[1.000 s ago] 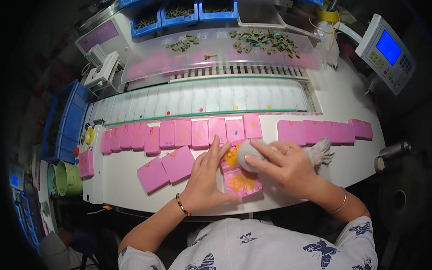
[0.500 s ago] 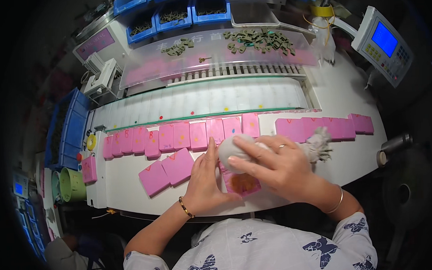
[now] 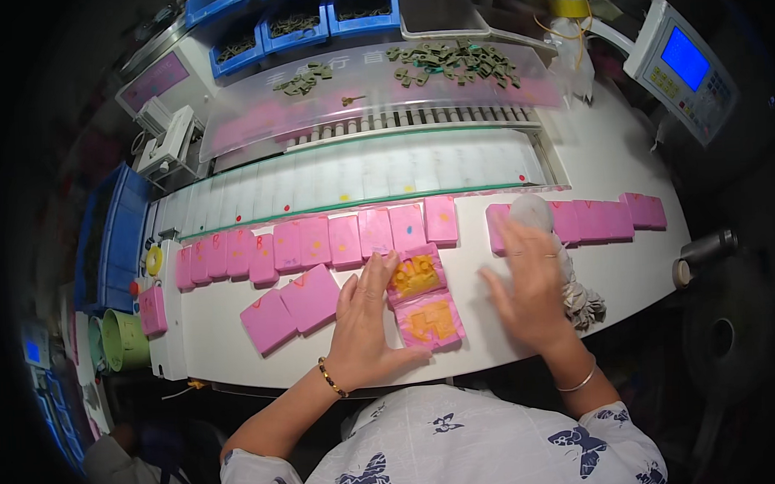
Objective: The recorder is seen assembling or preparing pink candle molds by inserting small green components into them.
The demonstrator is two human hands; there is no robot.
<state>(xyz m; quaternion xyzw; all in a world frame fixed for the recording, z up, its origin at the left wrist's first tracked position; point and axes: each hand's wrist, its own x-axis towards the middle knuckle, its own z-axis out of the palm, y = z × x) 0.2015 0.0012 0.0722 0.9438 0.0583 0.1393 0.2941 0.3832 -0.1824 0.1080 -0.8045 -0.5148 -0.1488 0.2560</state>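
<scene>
A pink two-part mould (image 3: 423, 306) lies opened flat in front of me, with yellow-orange cavities in both halves. My left hand (image 3: 366, 315) rests along its left side, fingers stretched up and thumb at the near edge, holding nothing. To the right, my right hand (image 3: 534, 279) is a little blurred, its fingers extended over a round-headed white cloth pouch (image 3: 532, 211) and its thumb apart. The pouch's gathered tail (image 3: 583, 305) shows beside that wrist. Part of the pouch is hidden under the hand.
Pink mould blocks (image 3: 311, 242) form a row behind, with two more (image 3: 289, 312) at the left and others (image 3: 603, 221) at the right. Beyond are a glass-edged white panel (image 3: 359, 168), green pieces (image 3: 462, 64) on a clear sheet, blue bins (image 3: 295, 25) and a control screen (image 3: 685, 58).
My right hand has carried the cloth pouch off the mould to the right, uncovering the yellow cavities, and its fingers have loosened. My left hand stays by the mould. The view has shifted slightly.
</scene>
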